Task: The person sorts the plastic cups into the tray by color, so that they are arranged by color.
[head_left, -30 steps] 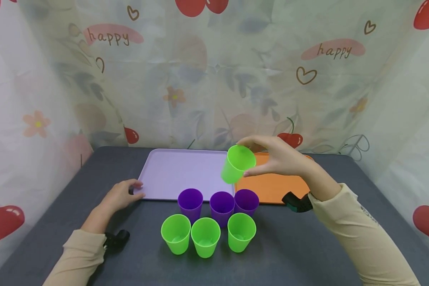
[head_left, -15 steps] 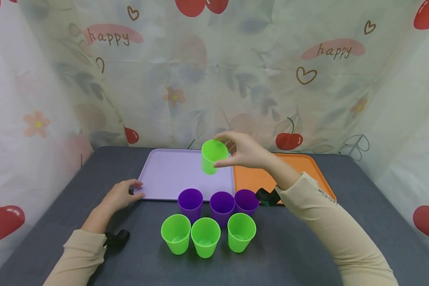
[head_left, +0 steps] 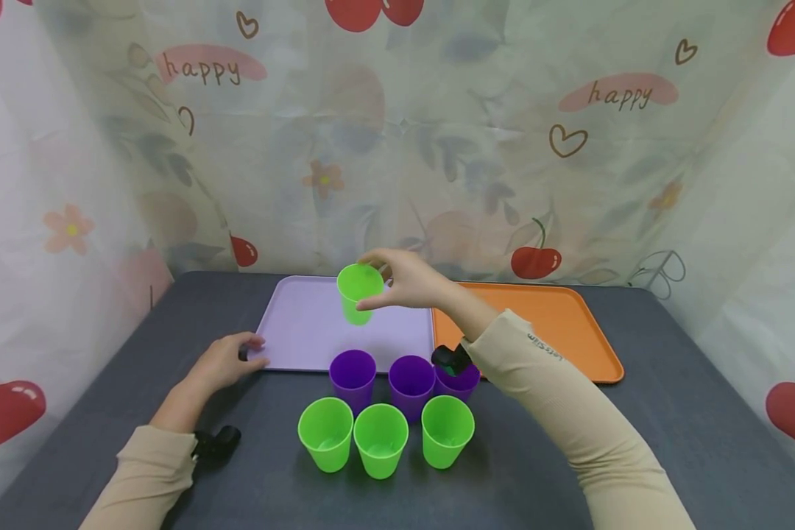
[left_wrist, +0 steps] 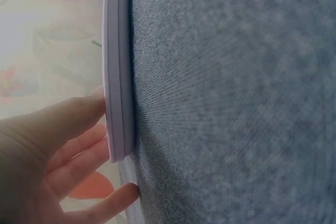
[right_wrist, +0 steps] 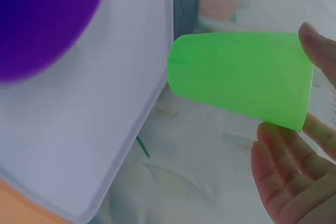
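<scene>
My right hand (head_left: 404,280) holds a green cup (head_left: 359,293) by its rim, thumb on the near side and fingers on the far side. In the head view the cup overlaps the middle of the lilac tray (head_left: 298,331), tilted slightly with its mouth up. The right wrist view shows the cup (right_wrist: 241,77) side-on. My left hand (head_left: 228,361) rests at that tray's front left corner. In the left wrist view, the thumb and fingers (left_wrist: 79,156) lie fairly straight against the tray's rim (left_wrist: 119,77).
Three purple cups (head_left: 352,375) stand in front of the trays. Nearer to me are three upright green cups (head_left: 380,434). An orange tray (head_left: 550,324) adjoins the lilac one on the right, partly behind my right arm. A printed curtain (head_left: 397,184) hangs behind the dark table (head_left: 252,486).
My right hand has carried the green cup leftward, from the seam between the two trays to over the lilac tray. The left hand and the standing cups have stayed in place.
</scene>
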A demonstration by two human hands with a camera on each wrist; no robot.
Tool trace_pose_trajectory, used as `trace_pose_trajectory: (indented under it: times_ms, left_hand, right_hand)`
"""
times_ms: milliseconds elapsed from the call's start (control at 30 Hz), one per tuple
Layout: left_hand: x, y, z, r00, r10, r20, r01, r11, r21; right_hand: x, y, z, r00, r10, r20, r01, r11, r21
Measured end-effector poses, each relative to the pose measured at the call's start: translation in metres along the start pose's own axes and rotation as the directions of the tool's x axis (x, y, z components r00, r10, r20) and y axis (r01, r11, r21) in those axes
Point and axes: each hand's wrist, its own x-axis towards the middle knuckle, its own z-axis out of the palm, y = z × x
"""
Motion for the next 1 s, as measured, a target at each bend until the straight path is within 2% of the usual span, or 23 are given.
trace_pose_trajectory:
  times_ms: [167,567,733,1000]
  left_hand:
    - [0.0,-0.001,0.0,1.0,-0.004,0.005,0.004,1.0,-0.001]
    - [0.002,-0.003,0.002,1.0,-0.006,-0.005,0.006,1.0,0.007]
    - [0.003,-0.003,0.001,1.0,-0.009,0.001,0.009,1.0,0.01]
    - [0.004,-0.004,0.001,1.0,-0.016,0.011,0.016,1.0,0.008]
  right_hand:
    - [0.015,-0.006,0.011,1.0,0.009,0.03,-0.009,1.0,0.014]
    - [0.039,-0.02,0.042,0.991,0.049,0.121,-0.042,0.997,-0.061]
    - [0.047,-0.025,0.052,0.988,0.046,0.144,-0.034,0.996,-0.085]
    - [0.052,-0.029,0.062,0.984,0.068,0.168,-0.057,0.996,-0.071]
